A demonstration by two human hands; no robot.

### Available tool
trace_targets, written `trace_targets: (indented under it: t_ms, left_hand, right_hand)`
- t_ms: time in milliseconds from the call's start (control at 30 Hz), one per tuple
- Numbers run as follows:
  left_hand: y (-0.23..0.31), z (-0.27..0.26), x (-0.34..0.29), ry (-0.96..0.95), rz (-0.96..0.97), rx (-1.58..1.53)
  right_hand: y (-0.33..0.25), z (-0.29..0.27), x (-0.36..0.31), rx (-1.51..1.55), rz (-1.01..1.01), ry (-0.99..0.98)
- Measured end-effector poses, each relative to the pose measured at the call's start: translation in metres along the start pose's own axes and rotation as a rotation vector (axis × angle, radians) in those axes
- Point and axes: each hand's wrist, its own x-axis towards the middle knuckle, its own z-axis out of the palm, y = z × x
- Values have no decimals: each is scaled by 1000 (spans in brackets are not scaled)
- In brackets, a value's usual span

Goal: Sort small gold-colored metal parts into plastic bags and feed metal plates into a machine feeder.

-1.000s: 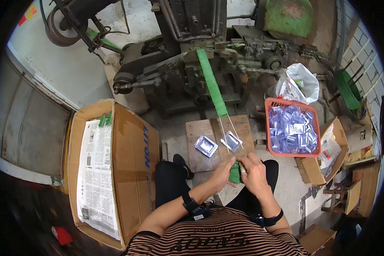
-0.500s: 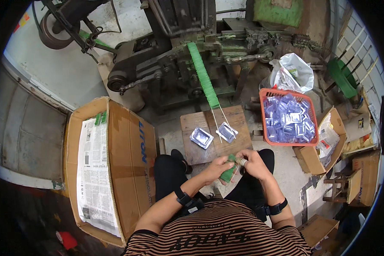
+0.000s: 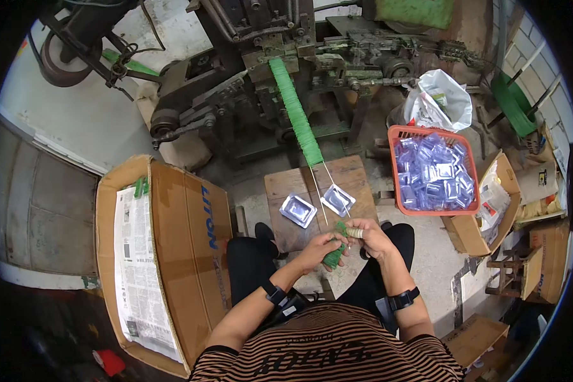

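My left hand (image 3: 323, 248) is closed around a small bundle of thin green pieces (image 3: 333, 257), held low over the near edge of a wooden board. Against the bundle's upper end, the fingers of my right hand (image 3: 372, 239) are pinched together; one finger is wrapped in pale tape. Just beyond my hands, two thin rods (image 3: 319, 194) end above the board. Farther up they carry a long, tightly packed row of green pieces (image 3: 294, 114) leading from a machine. Two clear plastic trays lie on the board: a left tray (image 3: 298, 211) and a right tray (image 3: 337, 200) partly under the rods.
The dark, greasy machine (image 3: 235, 95) stands behind the wooden board (image 3: 280, 181). On the right, a red basket (image 3: 396, 202) holds many clear plastic trays, with a white bag (image 3: 455, 105) behind it. A large cardboard box (image 3: 194, 242) lined with newspaper stands at my left.
Both hands have moved forward, nearer the rod ends, with the green bundle still in the left. My right fingers now sit at its upper end. The whole view has shifted slightly.
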Motion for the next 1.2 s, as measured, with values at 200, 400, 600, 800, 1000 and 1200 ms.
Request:
trace_targets:
  t_ms: [200,400,600,800,1000,1200]
  left_hand:
    - [6,-12,30,100,-18,8]
    - [-2,-33,52,182,23,4]
    - [0,-33,49,160,44,18]
    - [-2,-15,26,96,-7,80]
    - [1,4,4,9,26,98]
    - [12,16,-22,-36,26,75]
  right_hand:
    - [10,-30,48,-68,-49,212]
    - [-4,-16,78,-1140,-312,523]
    - [3,-22,64,-1300,-385,525]
    - [-2,12,13,-631,-153,271]
    - [-1,31,-11,-401,-186,255]
    - [1,49,-28,-326,-284,205]
